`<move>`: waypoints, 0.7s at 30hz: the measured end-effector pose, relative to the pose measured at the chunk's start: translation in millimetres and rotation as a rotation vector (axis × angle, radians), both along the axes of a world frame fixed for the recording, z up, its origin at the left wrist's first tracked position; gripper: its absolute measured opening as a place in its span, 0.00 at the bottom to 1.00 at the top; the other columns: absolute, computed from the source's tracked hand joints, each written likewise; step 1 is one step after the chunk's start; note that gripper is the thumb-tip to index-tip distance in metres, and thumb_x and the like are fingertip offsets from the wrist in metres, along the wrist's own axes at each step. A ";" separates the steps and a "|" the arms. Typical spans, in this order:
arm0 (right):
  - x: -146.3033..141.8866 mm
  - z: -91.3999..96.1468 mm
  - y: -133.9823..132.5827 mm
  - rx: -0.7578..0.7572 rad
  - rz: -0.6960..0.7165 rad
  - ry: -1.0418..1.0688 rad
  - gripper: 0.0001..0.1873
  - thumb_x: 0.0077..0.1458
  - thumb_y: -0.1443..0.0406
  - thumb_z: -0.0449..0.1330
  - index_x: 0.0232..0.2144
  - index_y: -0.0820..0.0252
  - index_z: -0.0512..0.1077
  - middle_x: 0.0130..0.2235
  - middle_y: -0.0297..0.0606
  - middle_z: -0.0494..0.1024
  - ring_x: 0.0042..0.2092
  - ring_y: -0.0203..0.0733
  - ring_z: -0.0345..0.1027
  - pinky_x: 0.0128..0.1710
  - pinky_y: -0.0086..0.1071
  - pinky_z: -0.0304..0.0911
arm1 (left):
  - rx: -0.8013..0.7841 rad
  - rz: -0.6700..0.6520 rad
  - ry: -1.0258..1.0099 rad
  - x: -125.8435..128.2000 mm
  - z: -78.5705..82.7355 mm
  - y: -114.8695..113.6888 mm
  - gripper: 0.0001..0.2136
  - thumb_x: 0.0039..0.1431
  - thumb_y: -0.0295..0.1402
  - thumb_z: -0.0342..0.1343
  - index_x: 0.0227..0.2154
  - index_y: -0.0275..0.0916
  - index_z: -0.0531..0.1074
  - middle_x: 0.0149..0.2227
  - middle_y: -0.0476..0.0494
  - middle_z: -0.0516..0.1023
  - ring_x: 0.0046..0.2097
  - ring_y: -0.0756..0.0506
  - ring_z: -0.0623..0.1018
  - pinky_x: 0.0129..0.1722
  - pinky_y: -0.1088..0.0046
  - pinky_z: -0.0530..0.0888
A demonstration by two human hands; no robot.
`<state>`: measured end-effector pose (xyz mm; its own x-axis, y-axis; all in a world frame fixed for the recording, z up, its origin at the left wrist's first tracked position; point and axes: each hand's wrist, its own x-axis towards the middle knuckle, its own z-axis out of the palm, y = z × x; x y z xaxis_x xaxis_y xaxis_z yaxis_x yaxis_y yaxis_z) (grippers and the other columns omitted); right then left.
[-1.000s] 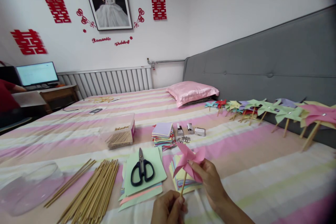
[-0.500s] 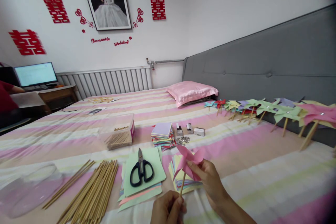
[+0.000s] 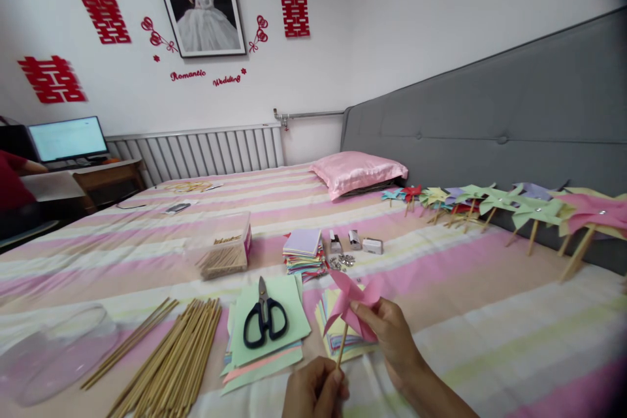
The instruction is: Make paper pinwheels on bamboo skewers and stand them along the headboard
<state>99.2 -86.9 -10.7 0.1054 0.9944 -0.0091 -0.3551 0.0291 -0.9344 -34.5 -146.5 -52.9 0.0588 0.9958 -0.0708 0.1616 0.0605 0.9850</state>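
A pink paper pinwheel [image 3: 349,297] on a wooden stick [image 3: 343,345] is held upright over the bed. My left hand [image 3: 316,388] is closed around the lower part of the stick. With thumb and fingers, my right hand [image 3: 389,333] pinches the middle of the pinwheel; its fingertips behind the paper are hidden. Partly under the pinwheel lies a stack of pale paper squares [image 3: 337,347]. To the left, black-handled scissors [image 3: 265,320] rest on green paper sheets [image 3: 289,304].
A bundle of wooden sticks [image 3: 171,366] and a clear plastic lid [image 3: 59,356] lie at left. Behind are a clear box of sticks [image 3: 225,255], stacked coloured squares [image 3: 302,251], metal pins [image 3: 341,262] and small boxes [image 3: 373,246]. Finished pinwheels [image 3: 539,212] line the grey headboard [image 3: 490,111]. A person [image 3: 14,186] sits far left.
Hardly anything differs. Both hands keep the same hold on the pinwheel and its stick, and the whole view has shifted very slightly.
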 end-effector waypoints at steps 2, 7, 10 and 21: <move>0.1 0.4 0.0 0.005 0.051 0.019 0.14 0.36 0.60 0.67 0.21 0.67 0.73 0.20 0.34 0.72 0.23 0.35 0.62 0.22 0.26 0.56 | 0.001 -0.002 0.002 -0.4 0.5 -0.1 0.17 0.50 0.46 0.48 0.20 0.36 0.65 0.19 0.48 0.71 0.14 0.55 0.63 0.14 0.79 0.54; -0.8 5.1 -1.2 0.066 0.155 0.094 0.15 0.39 0.58 0.65 0.28 0.65 0.73 0.25 0.37 0.76 0.30 0.42 0.68 0.31 0.30 0.62 | 0.004 -0.027 -0.003 -2.9 6.1 -0.7 0.17 0.52 0.45 0.48 0.22 0.35 0.66 0.22 0.46 0.73 0.16 0.55 0.65 0.16 0.79 0.58; -0.2 8.8 -2.5 0.124 0.222 0.122 0.15 0.42 0.58 0.63 0.31 0.63 0.73 0.30 0.38 0.76 0.36 0.45 0.68 0.37 0.33 0.62 | 0.012 -0.025 0.019 -5.4 9.1 -0.2 0.17 0.53 0.45 0.47 0.24 0.34 0.67 0.24 0.44 0.75 0.16 0.54 0.67 0.17 0.79 0.59; 2.3 1.8 0.6 0.078 0.130 -0.028 0.08 0.41 0.62 0.62 0.21 0.63 0.71 0.21 0.31 0.68 0.26 0.35 0.57 0.27 0.28 0.53 | 0.004 0.038 -0.020 -8.2 11.5 0.5 0.16 0.53 0.44 0.49 0.27 0.33 0.68 0.25 0.44 0.76 0.17 0.54 0.69 0.17 0.79 0.62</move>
